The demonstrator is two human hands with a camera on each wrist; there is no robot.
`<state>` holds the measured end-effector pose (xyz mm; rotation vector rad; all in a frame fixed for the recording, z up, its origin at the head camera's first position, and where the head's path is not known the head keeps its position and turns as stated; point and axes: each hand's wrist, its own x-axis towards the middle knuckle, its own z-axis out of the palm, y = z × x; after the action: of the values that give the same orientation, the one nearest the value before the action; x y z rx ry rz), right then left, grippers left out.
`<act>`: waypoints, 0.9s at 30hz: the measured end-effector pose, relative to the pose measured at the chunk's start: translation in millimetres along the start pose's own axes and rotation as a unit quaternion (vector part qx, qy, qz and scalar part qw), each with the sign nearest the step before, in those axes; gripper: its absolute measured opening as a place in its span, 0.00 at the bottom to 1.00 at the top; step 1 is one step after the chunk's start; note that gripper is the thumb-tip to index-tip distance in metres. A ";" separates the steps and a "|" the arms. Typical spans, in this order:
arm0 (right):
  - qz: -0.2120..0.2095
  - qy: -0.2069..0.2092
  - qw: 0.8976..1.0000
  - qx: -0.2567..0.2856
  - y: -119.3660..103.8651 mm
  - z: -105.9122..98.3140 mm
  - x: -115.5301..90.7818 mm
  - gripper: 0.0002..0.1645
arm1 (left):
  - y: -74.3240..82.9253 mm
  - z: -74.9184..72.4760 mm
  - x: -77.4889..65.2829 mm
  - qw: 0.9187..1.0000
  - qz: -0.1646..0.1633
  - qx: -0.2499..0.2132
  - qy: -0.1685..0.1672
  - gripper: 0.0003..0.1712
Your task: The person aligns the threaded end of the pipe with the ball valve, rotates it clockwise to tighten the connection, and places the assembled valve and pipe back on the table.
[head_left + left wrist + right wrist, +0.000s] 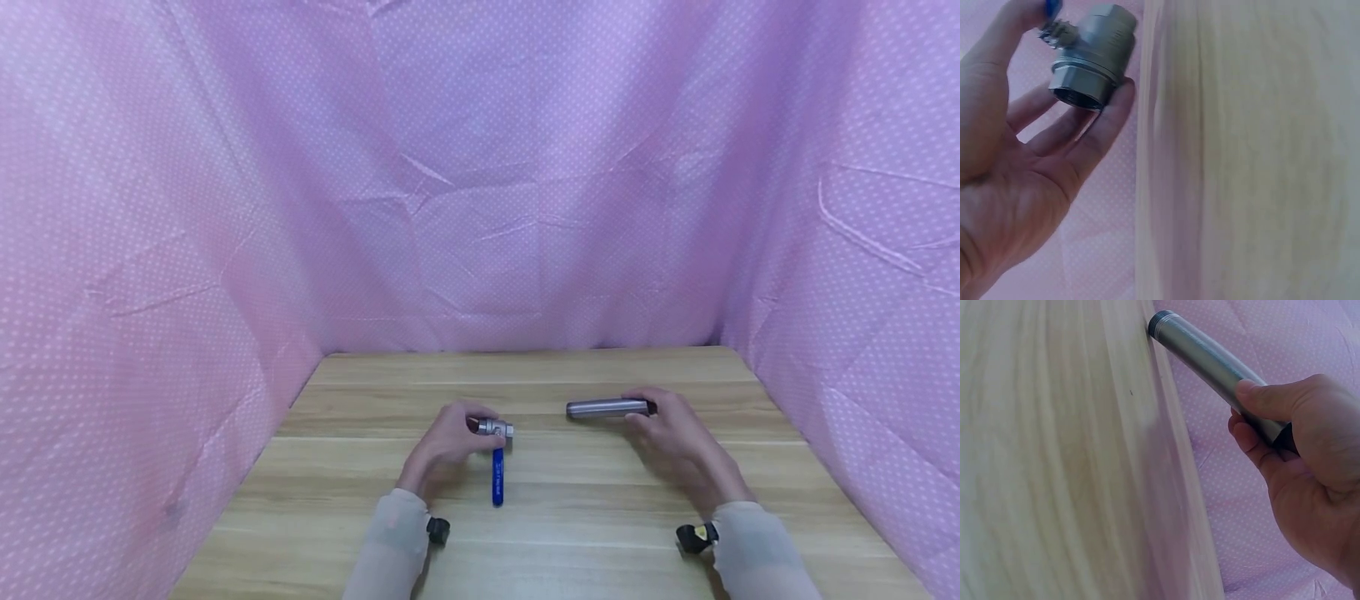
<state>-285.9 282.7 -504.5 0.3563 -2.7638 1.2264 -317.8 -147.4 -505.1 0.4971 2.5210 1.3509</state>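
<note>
A metal ball valve [495, 427] with a long blue lever handle [498, 477] is held between the thumb and fingers of my left hand [453, 433]. In the left wrist view the valve body [1099, 50] shows a hexagonal end, its open bore facing my palm. My right hand [671, 425] grips one end of a straight metal pipe [603, 408]. Threads [1161, 324] show at the pipe's far end in the right wrist view, and that end points left, towards the valve. Valve and pipe are apart.
Beneath both hands lies a wood-grain table [570, 550]. Pink dotted cloth [480, 208] hangs behind it and along both sides. A small black device is strapped to each wrist, the left one [438, 531] and the right one [696, 537].
</note>
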 end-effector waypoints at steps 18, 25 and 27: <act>-0.154 0.088 0.984 0.025 -29.1 -3.0 9.3 0.20 | 15.2 -1.6 2.8 0.987 0.027 -0.154 0.044 0.34; -0.176 0.112 0.976 0.069 -51.0 -7.3 8.4 0.22 | 28.5 -7.3 2.5 0.975 0.053 -0.211 0.053 0.36; -0.177 0.118 0.973 0.085 -58.4 -9.4 6.1 0.22 | 34.3 -8.9 1.4 0.972 0.063 -0.219 0.050 0.37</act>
<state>-277.2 250.7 -455.1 0.6403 -2.2785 1.3150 -316.0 -135.9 -471.6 0.5083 2.1908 1.9558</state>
